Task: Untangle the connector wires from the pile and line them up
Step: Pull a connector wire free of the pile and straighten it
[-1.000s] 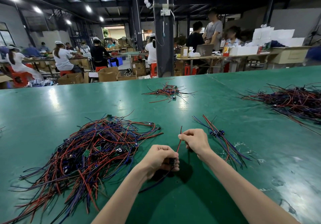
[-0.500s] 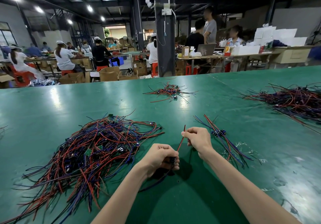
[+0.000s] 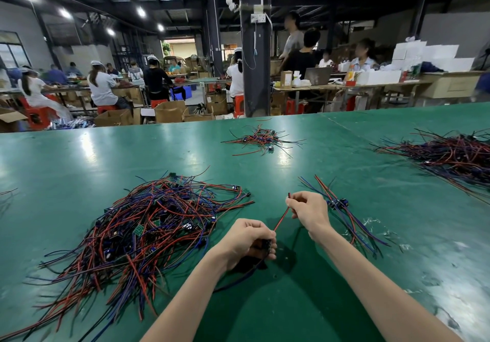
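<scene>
- Left hand (image 3: 245,241) is curled tight round the dark connector (image 3: 266,245) at 1 end of a wire set. It sits at the near-right edge of the big tangled pile (image 3: 148,225).
- Right hand (image 3: 309,209) has its thumb and forefinger pinched on the red wire (image 3: 281,217) close to its free tip, with the other fingers folded in.
- The part that matters is that the red wire runs pretty much straight between the 2 hands. It slants from the left hand up and away to the right hand, so its long axis points away from the person with a slight lean right.
- The sorted bunch (image 3: 344,211) lies just beside the right hand on its outer side. Its wires run far-left to near-right, so I'd guess the held wire needs a bit of a swing to match.
- The right hand is clearly the closer 1 to that bunch, so I reckon it leads and the left follows across.
- The blue wire (image 3: 238,278) trails from under the left hand onto the green table (image 3: 291,315), heading back toward the pile. I can't tell if its end is clear of the tangle, and that could snag.
</scene>
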